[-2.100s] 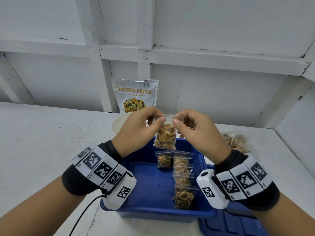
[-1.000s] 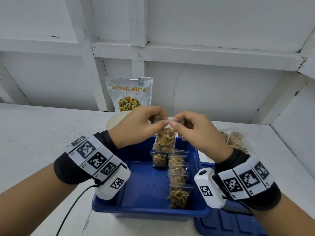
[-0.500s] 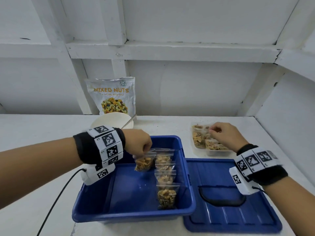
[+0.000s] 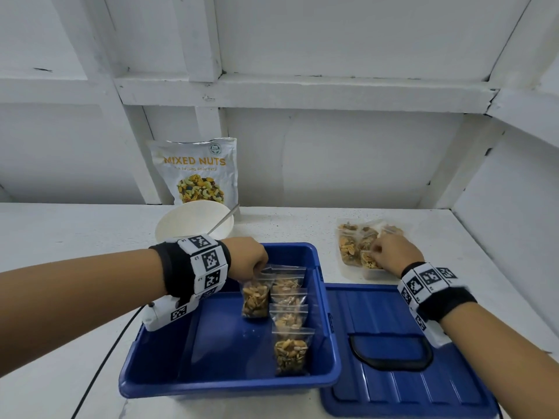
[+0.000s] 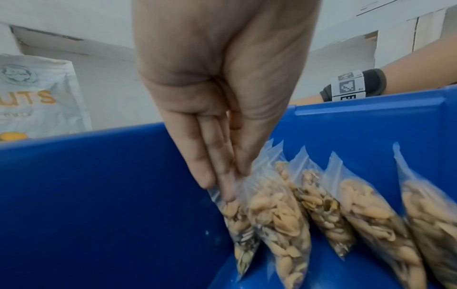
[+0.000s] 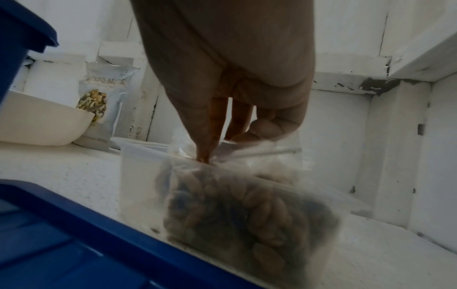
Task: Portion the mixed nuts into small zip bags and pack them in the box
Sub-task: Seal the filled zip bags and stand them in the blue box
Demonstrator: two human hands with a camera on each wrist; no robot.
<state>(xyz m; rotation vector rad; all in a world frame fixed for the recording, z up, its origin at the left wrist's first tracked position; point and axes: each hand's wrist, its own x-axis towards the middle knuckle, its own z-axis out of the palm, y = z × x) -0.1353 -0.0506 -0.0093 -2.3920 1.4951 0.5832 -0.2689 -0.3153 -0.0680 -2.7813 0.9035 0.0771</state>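
My left hand (image 4: 259, 271) reaches into the blue box (image 4: 230, 385) and pinches the top of a filled zip bag (image 4: 255, 299), which stands on the box floor left of a row of several filled bags (image 4: 291, 300). In the left wrist view, thumb and fingers (image 5: 210, 176) of the left hand (image 5: 230, 181) clamp that zip bag (image 5: 279, 215) at its seal. At the back right, my right hand (image 4: 376, 252) is over a clear tray (image 4: 348, 264) of filled bags. My right hand (image 6: 210, 154) pinches the top of one nut bag (image 6: 247, 205) there.
The box's blue lid (image 4: 408, 373) lies flat to the right of the box. A white bowl (image 4: 193, 222) with a spoon (image 4: 223, 220) stands behind the box. The mixed nuts pouch (image 4: 196, 170) leans on the white wall. A cable runs from my left wrist.
Both hands held one bag up in front a second ago. The left hand has lowered it into the box; the right hand let go, moved to the tray and took hold of a bag.
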